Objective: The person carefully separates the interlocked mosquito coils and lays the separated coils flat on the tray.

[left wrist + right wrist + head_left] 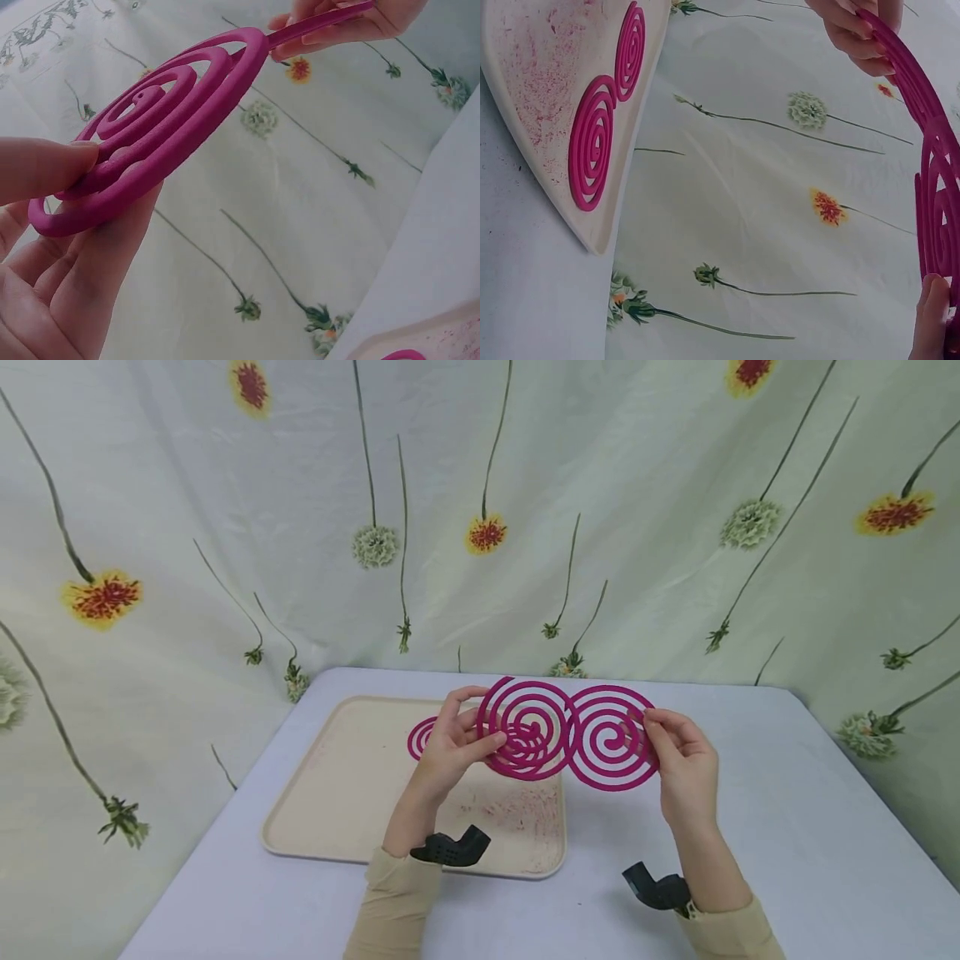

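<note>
Two magenta spiral mosquito coils (613, 740) are raised side by side above the table, their edges meeting in the middle. My left hand (444, 750) pinches the outer left edge of the left coil (196, 124), thumb on the near face and fingers behind. At the far right edge, my right hand (688, 768) pinches the other coil between thumb and fingers. The left wrist view shows the coils tilted at an angle to each other; whether they are joined I cannot tell. More magenta coils (595, 142) lie on the beige tray (337, 793), partly hidden by my left hand.
The tray stands on a white-covered table (780, 827), left of centre, with reddish crumbs and smears on its right part. A flower-printed curtain (450, 602) hangs right behind the table. Black devices (660, 892) are strapped to both wrists.
</note>
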`<state>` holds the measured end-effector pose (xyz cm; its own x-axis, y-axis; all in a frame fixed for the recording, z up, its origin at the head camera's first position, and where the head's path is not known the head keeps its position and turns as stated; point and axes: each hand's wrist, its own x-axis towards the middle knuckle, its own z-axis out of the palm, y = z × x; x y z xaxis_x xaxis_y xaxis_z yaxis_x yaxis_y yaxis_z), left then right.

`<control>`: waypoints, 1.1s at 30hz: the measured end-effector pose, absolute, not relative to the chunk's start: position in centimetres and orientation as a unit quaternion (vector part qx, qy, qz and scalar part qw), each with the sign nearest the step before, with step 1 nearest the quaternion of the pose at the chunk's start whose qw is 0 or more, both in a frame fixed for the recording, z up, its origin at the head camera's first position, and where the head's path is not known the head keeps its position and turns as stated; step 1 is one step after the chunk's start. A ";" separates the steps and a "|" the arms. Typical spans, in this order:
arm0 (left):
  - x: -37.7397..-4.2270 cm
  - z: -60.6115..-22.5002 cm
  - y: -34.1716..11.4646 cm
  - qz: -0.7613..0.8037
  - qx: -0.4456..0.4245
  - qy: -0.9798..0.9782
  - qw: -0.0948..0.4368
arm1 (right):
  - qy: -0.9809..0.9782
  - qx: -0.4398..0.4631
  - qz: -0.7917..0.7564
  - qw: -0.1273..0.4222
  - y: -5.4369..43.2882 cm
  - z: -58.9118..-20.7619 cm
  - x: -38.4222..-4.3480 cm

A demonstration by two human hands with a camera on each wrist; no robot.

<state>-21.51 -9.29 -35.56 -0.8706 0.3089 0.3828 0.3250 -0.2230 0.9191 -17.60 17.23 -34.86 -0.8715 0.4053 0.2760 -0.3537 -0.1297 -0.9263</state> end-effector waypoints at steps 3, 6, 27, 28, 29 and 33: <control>-21.7 -35.7 -9.9 -0.733 -0.257 -0.630 -0.005 | -0.612 -0.019 0.752 0.244 17.1 -35.0 -17.7; -21.9 -35.8 -10.5 -0.724 -0.256 -0.641 -0.013 | -0.615 0.010 0.755 0.228 17.1 -35.3 -17.8; -22.3 -36.5 -16.9 -0.699 -0.255 -0.668 0.014 | -0.775 0.229 0.564 0.167 18.2 -36.6 -18.5; -22.4 -36.6 -17.2 -0.696 -0.261 -0.669 0.015 | -0.776 0.235 0.561 0.169 18.1 -36.7 -18.6; -22.4 -36.7 -17.5 -0.694 -0.262 -0.671 0.014 | -0.775 0.239 0.559 0.170 18.1 -36.8 -18.6; -22.4 -37.1 -18.8 -0.690 -0.258 -0.677 0.001 | -0.770 0.253 0.568 0.146 17.8 -37.2 -18.9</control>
<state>-22.38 -18.77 -37.09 -0.8670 0.3476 0.3571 0.3503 -0.0846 0.9328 -18.92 17.80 -37.24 -0.8298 -0.2227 0.5117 -0.5546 0.2271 -0.8005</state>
